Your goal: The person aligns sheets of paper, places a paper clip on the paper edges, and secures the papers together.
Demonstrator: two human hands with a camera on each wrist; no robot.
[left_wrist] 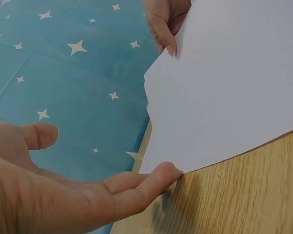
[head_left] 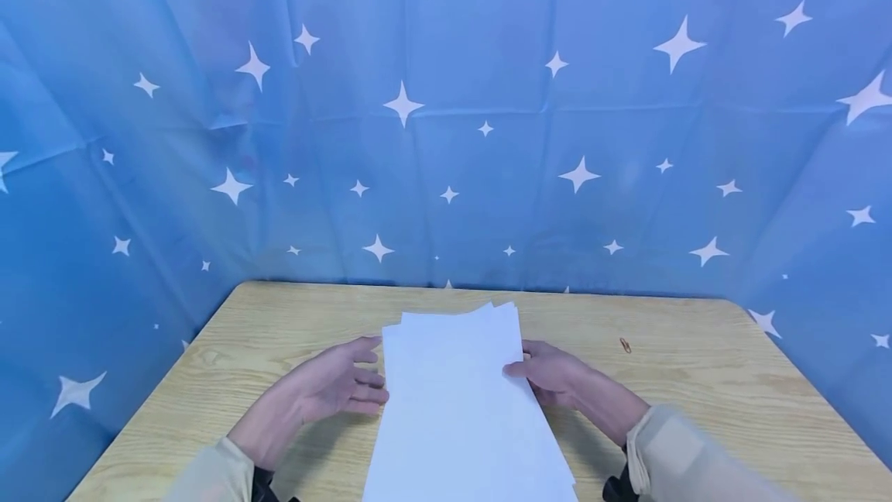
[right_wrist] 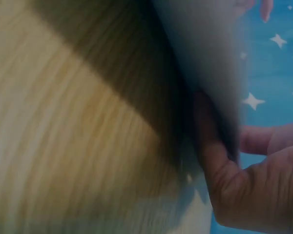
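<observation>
The sheets [head_left: 453, 401] are held above the table [head_left: 279, 324], top ends near the middle of its far edge. One side is pinched by the right hand [head_left: 557, 376]; the other is touched by the left hand [head_left: 337, 387], fingers loose. The sheets seem light and bendy, best held by both sides. A clip [head_left: 625, 345] is seen toward the far right corner.

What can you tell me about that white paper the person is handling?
The white paper is several thin, smooth-looking, blank sheets, loosely stacked and not squared up: corners and edges stick out unevenly at the far end and along the right side. It looks flat overall, with at least its far part raised above the wooden table. The right hand pinches its right edge, thumb on top; the left hand appears to touch its left edge. Its near end runs out of the head view.
</observation>
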